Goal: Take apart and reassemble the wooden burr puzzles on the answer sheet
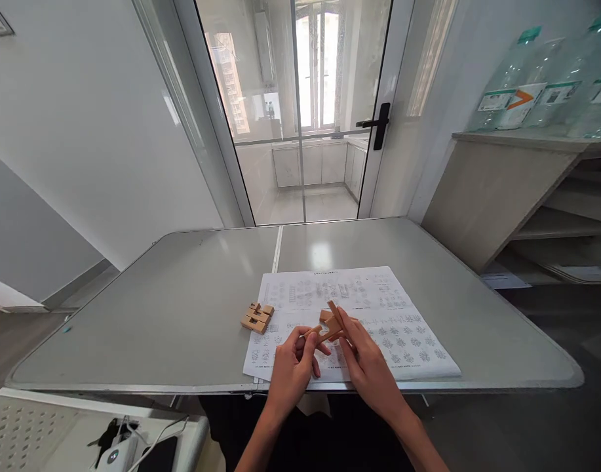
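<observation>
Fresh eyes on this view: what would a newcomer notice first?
Probably the left hand and right hand, holding wooden pieces above a printed sheet near the table's front edge. Next, perhaps, the wooden blocks at the sheet's left edge, then the clear bottles on the shelf, upper right.

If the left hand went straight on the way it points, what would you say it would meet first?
The left hand would first push against the wooden pieces it holds, then probably meet the right hand, though depth is unclear.
</observation>
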Available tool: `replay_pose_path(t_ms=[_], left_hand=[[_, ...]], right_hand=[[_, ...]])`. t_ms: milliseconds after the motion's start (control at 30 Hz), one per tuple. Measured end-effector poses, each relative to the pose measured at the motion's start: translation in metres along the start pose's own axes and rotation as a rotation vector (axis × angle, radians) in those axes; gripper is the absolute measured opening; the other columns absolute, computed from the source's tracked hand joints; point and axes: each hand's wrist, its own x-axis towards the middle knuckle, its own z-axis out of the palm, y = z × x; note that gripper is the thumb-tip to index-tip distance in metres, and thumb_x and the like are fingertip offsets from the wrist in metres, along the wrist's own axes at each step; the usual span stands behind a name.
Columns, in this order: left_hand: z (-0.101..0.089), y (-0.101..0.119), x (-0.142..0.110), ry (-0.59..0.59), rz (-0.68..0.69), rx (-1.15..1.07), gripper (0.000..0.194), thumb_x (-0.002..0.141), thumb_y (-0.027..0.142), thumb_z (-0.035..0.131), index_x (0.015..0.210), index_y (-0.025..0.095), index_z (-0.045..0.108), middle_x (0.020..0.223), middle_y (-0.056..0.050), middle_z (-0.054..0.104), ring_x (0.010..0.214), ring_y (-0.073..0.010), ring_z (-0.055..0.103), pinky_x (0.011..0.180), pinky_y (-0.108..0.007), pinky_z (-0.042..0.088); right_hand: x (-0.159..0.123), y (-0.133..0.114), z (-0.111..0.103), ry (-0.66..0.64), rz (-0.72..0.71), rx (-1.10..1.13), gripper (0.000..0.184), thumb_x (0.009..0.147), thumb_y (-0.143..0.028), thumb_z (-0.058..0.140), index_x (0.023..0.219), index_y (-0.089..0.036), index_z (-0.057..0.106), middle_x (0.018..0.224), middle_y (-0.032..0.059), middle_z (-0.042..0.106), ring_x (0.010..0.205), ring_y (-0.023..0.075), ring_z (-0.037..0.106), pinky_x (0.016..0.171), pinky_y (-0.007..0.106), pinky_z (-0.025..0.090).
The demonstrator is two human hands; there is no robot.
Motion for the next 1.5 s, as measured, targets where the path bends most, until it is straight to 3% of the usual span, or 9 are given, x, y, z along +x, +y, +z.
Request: replay_pose_path(t_ms=[200,400,733,933,1167,1300,1500], left_hand=[[-0.001,-0.002,0.0,-0.005,0.007,-0.014,0.034,0.103,0.052,0.05,0.1,0.02,0.062,0.092,-0.007,0.079,0.049,-0.01,0.059,0.056,-0.025,0.048],[-0.001,-0.001,0.001,-0.017,0.003,-0.022,0.035,0.103,0.052,0.05,0.098,0.019,0.061,0.09,-0.007,0.079,0.049,-0.0099,0.058,0.056,-0.025,0.048],[0.003,0.002,0.0,-0.034,0.0,-0.041,0.035,0.103,0.053,0.051,0.094,0.019,0.059,0.086,-0.006,0.078,0.049,-0.0104,0.056,0.055,-0.024,0.047],[0.008,0.002,0.001,-0.075,0.016,-0.022,0.036,0.103,0.053,0.05,0.093,0.02,0.059,0.077,-0.003,0.076,0.046,-0.0115,0.056,0.051,-0.024,0.044],[0.006,0.006,-0.002,-0.1,0.0,-0.011,0.036,0.101,0.054,0.053,0.091,0.02,0.06,0.076,-0.004,0.078,0.046,-0.0119,0.055,0.051,-0.024,0.044],[0.004,0.005,-0.003,-0.107,-0.006,-0.023,0.036,0.102,0.054,0.053,0.091,0.02,0.059,0.077,-0.005,0.079,0.047,-0.0117,0.056,0.052,-0.024,0.044],[0.004,0.003,-0.003,-0.114,-0.008,-0.022,0.036,0.102,0.054,0.052,0.091,0.02,0.057,0.077,-0.005,0.079,0.048,-0.0119,0.056,0.052,-0.024,0.043]], right_hand=[[-0.001,0.0,-0.001,-0.024,0.022,0.008,0.056,0.109,-0.031,0.038,0.164,-0.037,0.029,0.135,0.0087,0.061,0.099,0.0209,0.068,0.089,0.037,0.062],[-0.001,-0.001,0.002,0.012,-0.016,-0.045,0.055,0.11,-0.029,0.036,0.164,-0.037,0.028,0.141,0.0081,0.061,0.116,0.0227,0.067,0.096,0.039,0.061],[-0.006,0.003,0.007,0.051,-0.013,-0.086,0.055,0.111,-0.029,0.035,0.165,-0.037,0.026,0.147,0.0056,0.063,0.12,0.0248,0.07,0.098,0.043,0.062],[-0.009,0.006,0.015,-0.043,-0.076,-0.049,0.058,0.11,-0.025,0.038,0.165,-0.036,0.025,0.156,0.0042,0.054,0.136,0.0269,0.06,0.106,0.045,0.059],[-0.006,0.001,0.012,0.033,-0.043,-0.024,0.051,0.111,-0.029,0.039,0.161,-0.037,0.035,0.155,0.0018,0.056,0.146,0.0253,0.049,0.114,0.048,0.053],[-0.004,0.0,0.01,0.002,-0.055,-0.006,0.052,0.111,-0.026,0.037,0.161,-0.037,0.034,0.156,0.0005,0.054,0.151,0.024,0.041,0.119,0.051,0.047],[-0.004,0.002,0.008,-0.007,-0.061,0.003,0.054,0.11,-0.024,0.036,0.162,-0.037,0.033,0.158,0.0007,0.052,0.15,0.0244,0.044,0.119,0.051,0.047]])
